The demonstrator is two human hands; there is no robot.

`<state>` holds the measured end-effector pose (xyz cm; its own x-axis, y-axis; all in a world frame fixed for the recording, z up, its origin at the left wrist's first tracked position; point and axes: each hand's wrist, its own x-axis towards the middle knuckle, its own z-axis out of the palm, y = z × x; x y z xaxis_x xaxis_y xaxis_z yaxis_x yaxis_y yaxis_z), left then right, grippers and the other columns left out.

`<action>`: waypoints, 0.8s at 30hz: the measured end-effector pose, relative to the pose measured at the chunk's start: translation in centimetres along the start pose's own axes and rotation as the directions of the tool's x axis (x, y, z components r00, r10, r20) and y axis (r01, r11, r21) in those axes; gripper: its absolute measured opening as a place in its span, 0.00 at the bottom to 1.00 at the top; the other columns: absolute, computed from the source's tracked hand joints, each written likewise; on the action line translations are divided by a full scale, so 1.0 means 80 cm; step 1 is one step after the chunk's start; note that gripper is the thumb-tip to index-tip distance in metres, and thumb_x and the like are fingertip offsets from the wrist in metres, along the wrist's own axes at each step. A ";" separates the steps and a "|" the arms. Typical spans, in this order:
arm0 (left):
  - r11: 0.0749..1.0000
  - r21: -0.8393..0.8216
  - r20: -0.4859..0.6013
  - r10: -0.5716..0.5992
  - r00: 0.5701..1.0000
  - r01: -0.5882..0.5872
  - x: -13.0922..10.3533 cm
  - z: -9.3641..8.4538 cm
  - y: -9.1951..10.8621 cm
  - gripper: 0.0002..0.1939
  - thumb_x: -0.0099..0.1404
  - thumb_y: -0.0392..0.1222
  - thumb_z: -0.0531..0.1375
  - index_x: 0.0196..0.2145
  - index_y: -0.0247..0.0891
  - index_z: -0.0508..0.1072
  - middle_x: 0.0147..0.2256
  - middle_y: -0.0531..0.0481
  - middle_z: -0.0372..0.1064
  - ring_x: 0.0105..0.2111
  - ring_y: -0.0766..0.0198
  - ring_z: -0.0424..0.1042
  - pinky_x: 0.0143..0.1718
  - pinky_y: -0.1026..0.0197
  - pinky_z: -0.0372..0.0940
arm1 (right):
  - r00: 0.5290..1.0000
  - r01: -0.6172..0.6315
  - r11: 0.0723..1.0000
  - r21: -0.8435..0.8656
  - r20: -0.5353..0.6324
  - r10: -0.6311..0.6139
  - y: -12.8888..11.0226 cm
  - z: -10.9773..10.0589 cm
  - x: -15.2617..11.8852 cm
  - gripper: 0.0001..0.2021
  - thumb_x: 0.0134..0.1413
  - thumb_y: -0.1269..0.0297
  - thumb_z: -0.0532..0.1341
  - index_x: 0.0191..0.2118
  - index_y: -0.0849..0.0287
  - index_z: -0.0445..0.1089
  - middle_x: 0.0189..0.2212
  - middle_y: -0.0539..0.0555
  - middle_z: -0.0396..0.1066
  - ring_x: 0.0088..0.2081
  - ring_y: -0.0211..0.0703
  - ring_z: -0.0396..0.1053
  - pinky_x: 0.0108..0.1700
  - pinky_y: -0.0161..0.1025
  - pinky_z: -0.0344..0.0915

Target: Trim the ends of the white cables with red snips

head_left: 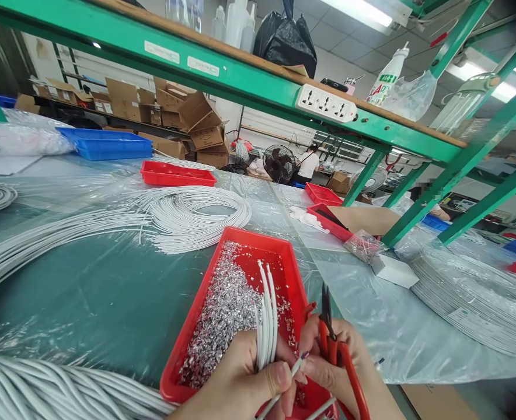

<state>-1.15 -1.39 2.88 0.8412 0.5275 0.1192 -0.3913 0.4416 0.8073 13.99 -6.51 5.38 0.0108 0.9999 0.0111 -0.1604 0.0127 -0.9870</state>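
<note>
My left hand (258, 379) is closed around several white cables (267, 321), whose cut ends stand upright out of the fist. One separate cable (298, 363) lies across between thumb and finger, its stripped tip showing dark thin wires. My right hand (349, 361) is wrapped round red-handled cutters (331, 344), their dark jaws pointing up. Its thumb and finger also touch the tip of that separate cable. Below both hands stands a red tray (299, 280) with a heap of small silvery foil scraps (223, 303) in it.
Coils of white cable (205, 210) lie behind the tray, and a thick bundle (65, 391) runs along the front left. Another coil (472, 297) lies at right. Red trays (177, 174), a blue tray (109, 144) and a green shelf frame (240, 81) stand farther back.
</note>
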 end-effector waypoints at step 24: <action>0.998 -0.030 -0.330 -0.061 0.942 0.054 0.016 0.008 -0.012 0.25 0.47 0.57 0.68 0.35 0.34 0.75 0.21 0.56 0.68 0.18 0.73 0.68 0.19 0.72 0.61 | 0.916 0.397 0.787 -0.472 0.153 -0.370 -0.069 -0.023 0.041 0.23 0.55 0.73 0.60 0.53 0.39 0.66 0.45 0.47 0.75 0.41 0.38 0.72 0.43 0.30 0.67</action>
<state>0.56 -1.63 2.61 0.6933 0.7092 -0.1275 -0.3560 0.4910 0.7951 16.72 -3.33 10.59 -0.0821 0.9127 0.4003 0.3438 0.4030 -0.8482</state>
